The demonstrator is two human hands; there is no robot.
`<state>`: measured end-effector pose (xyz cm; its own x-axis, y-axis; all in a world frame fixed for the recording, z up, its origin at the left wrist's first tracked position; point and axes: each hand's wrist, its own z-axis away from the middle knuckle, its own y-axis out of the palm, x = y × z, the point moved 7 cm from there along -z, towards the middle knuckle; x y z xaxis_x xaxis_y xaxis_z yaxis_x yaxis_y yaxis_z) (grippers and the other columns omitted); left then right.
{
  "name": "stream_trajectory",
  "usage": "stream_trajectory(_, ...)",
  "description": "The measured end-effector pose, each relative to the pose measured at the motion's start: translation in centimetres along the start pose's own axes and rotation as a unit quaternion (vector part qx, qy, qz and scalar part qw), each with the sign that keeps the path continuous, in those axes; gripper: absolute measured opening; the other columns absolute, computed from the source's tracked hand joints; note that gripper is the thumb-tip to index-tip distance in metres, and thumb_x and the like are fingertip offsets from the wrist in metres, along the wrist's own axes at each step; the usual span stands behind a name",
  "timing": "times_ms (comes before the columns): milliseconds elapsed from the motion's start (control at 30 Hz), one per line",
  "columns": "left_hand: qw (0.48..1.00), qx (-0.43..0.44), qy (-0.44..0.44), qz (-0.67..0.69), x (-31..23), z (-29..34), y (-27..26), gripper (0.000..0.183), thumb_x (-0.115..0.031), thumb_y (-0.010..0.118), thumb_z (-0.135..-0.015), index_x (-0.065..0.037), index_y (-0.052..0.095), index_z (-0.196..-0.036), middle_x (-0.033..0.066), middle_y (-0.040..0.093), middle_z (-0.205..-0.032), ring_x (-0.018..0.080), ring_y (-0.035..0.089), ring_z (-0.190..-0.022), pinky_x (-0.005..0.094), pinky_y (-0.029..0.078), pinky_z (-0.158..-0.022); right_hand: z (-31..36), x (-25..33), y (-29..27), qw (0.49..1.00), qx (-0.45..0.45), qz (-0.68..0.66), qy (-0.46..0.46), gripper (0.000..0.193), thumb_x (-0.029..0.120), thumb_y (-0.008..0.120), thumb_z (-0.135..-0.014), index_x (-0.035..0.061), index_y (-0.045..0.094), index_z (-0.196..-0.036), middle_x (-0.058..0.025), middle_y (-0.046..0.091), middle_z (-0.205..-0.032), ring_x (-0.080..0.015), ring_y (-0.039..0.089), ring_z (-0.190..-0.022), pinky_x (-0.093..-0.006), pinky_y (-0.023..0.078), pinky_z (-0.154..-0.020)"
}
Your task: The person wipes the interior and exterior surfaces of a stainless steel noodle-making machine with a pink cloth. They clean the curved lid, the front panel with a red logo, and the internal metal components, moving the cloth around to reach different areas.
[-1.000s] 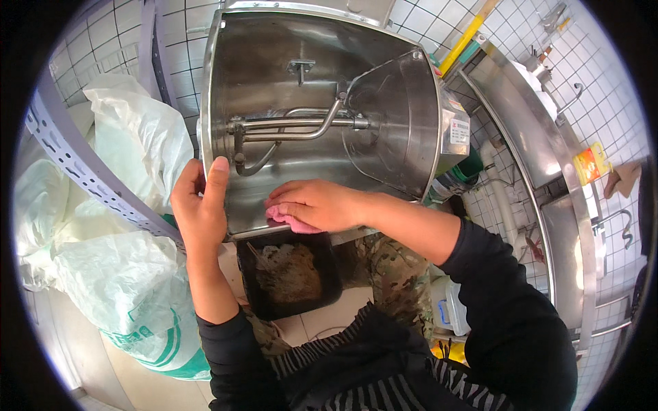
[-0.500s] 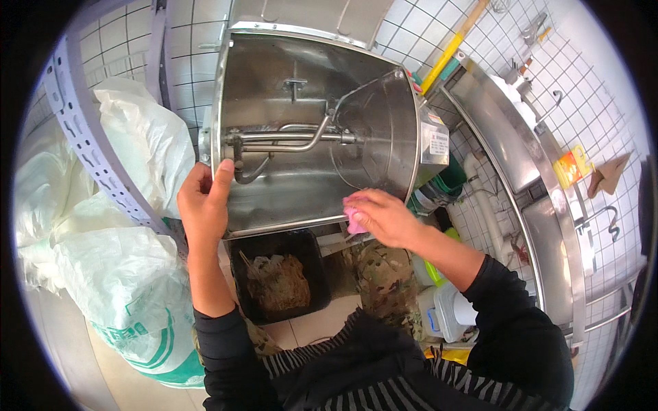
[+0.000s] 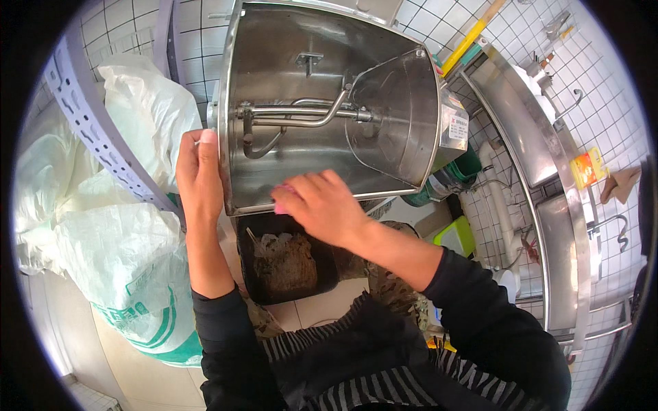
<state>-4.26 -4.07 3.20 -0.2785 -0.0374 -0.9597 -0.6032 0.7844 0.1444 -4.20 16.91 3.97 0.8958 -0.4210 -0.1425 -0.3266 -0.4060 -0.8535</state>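
Observation:
Before me a stainless steel dough mixer bowl [image 3: 301, 164] lies tipped toward me. Inside it a bent metal mixing bar [image 3: 301, 116] runs across. My left hand [image 3: 201, 168] grips the left rim of the bowl, thumb at the edge and fingers outside, partly hidden. Over the front rim, left of its middle, my right hand [image 3: 322, 209] is closed on a pink cloth [image 3: 282, 198], of which only a small part shows. The cloth appears to touch the front rim.
A black bin [image 3: 329, 264] with brown matter inside stands below the bowl. White plastic sacks [image 3: 130, 260] are piled at left behind a perforated metal post [image 3: 103, 147]. At right are a steel sink counter [image 3: 558, 253], a green bucket [image 3: 466, 164] and a yellow pole [image 3: 462, 48].
My right hand has slid left along the front rim with the pink cloth. My left hand stays on the left edge, its thumb now lower on the outside. The view has shifted a little.

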Motion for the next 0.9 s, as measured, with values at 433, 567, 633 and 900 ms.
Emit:
stream_trajectory(433,0.984,0.04,0.103,0.139,-3.0,0.8,-3.1,0.036,-0.035,0.05,-0.105,-0.003,0.066,-0.101,0.0007,0.06,-0.081,0.0092,0.049,-0.075,0.0248,0.037,-0.068,-4.0,-6.6,-6.1,0.991,-0.061,0.103,-0.063,0.041,0.021,0.081,-0.072,0.018,0.071,-0.111,0.0014,0.065,-0.101,-0.0171,0.064,-0.09,-0.0348,0.043,-0.08)
stream_trajectory(567,0.979,0.036,0.115,0.164,-3.6,1.1,-4.0,0.029,-0.031,0.056,-0.103,-0.004,0.066,-0.1,-0.0002,0.058,-0.079,0.0087,0.048,-0.073,0.0246,0.037,-0.067,0.0,-9.7,-8.5,0.979,-0.078,0.165,-0.094,0.055,0.02,0.082,-0.071,0.0186,0.067,-0.123,-0.0006,0.064,-0.111,-0.0207,0.064,-0.095,-0.038,0.045,-0.084)
stream_trajectory(633,0.978,0.026,0.118,0.173,-3.7,1.0,-4.6,0.027,-0.03,0.057,-0.102,-0.003,0.065,-0.1,-0.0005,0.058,-0.078,0.0086,0.048,-0.072,0.0244,0.038,-0.067,3.4,-12.1,-10.3,0.977,-0.058,0.202,-0.037,0.063,0.024,0.083,-0.074,0.0183,0.061,-0.132,-0.0024,0.064,-0.118,-0.0241,0.063,-0.103,-0.0431,0.044,-0.092)
stream_trajectory(900,0.972,0.021,0.099,0.211,-2.7,0.7,-3.4,0.021,-0.024,0.06,-0.099,-0.004,0.065,-0.099,-0.0006,0.059,-0.076,0.0075,0.048,-0.069,0.0226,0.037,-0.064,4.2,-12.2,-9.0,0.961,-0.102,0.256,0.019,0.075,0.034,0.085,-0.072,0.0122,0.055,-0.137,-0.0085,0.055,-0.136,-0.0288,0.056,-0.122,-0.0557,0.035,-0.109)
